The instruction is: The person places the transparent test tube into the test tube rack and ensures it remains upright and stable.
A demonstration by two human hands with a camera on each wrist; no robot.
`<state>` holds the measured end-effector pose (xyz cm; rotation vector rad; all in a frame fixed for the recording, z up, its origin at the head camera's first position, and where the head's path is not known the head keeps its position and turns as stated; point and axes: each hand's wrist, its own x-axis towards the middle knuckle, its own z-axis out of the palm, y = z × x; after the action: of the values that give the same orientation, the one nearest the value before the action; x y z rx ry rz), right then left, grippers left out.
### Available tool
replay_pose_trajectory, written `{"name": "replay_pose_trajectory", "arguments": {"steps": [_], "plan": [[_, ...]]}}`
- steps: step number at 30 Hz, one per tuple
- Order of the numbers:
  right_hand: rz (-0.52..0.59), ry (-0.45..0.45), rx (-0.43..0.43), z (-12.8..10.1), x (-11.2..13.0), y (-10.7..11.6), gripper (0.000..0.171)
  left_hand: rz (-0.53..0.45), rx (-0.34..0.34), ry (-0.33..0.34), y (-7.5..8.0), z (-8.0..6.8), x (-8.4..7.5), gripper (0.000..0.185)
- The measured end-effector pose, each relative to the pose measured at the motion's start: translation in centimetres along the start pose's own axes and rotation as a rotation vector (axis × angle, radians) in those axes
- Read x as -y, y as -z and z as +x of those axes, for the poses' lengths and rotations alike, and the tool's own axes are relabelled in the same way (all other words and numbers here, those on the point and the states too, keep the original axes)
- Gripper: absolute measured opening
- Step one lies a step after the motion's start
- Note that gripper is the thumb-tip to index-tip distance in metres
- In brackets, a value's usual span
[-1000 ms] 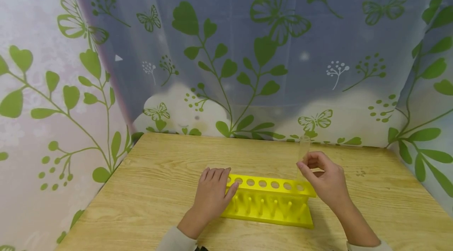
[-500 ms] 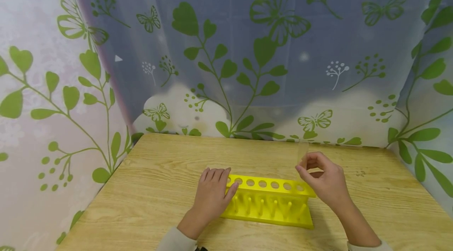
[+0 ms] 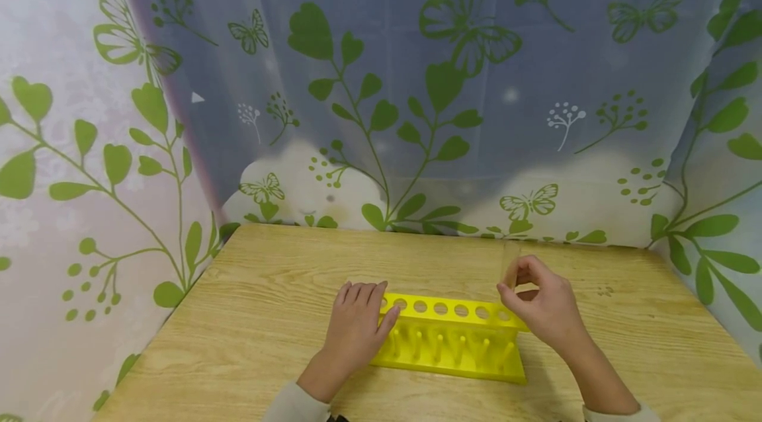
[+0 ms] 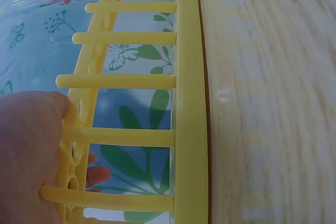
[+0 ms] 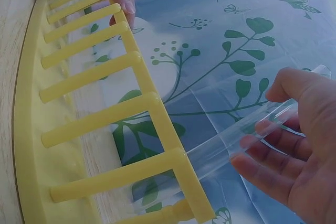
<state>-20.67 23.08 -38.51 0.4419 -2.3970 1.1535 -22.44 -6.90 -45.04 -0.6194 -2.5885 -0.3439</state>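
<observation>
A yellow test tube rack (image 3: 450,320) stands on the table, a row of round holes along its top bar and upright pegs below. Its left end is gripped by my left hand (image 3: 357,319); in the left wrist view the thumb side lies before the bar and fingertips (image 4: 98,174) show behind it. My right hand (image 3: 550,303) pinches a clear test tube (image 3: 510,258) between thumb and fingers at the rack's right end. In the right wrist view the tube (image 5: 215,148) runs down through the top bar near the end, its lower part faint behind the pegs.
The wood-grain table (image 3: 268,316) extends around the rack on all sides. Behind it hangs a blue and white curtain (image 3: 387,144) with green leaves and butterflies; more patterned cloth (image 3: 71,223) hangs at the left.
The test tube has sunk lower at the rack's right-end hole, and the right thumb has shifted slightly along with it. The left hand and rack have stayed in place.
</observation>
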Motion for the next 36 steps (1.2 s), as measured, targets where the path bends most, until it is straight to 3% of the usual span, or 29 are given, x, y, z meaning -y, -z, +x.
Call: {"name": "replay_pose_trajectory", "arguments": {"steps": [20, 29, 36], "plan": [[0.003, -0.007, 0.038, 0.07, -0.14, -0.09, 0.018, -0.004, 0.033, 0.014, 0.48, 0.11, -0.12, 0.050], [0.020, -0.049, 0.137, 0.11, -0.22, 0.06, 0.018, -0.010, 0.037, 0.019, 0.38, 0.00, -0.08, 0.051], [0.013, -0.047, 0.155, 0.10, -0.33, 0.13, 0.018, -0.018, 0.031, 0.016, 0.38, -0.06, -0.15, 0.050]]}}
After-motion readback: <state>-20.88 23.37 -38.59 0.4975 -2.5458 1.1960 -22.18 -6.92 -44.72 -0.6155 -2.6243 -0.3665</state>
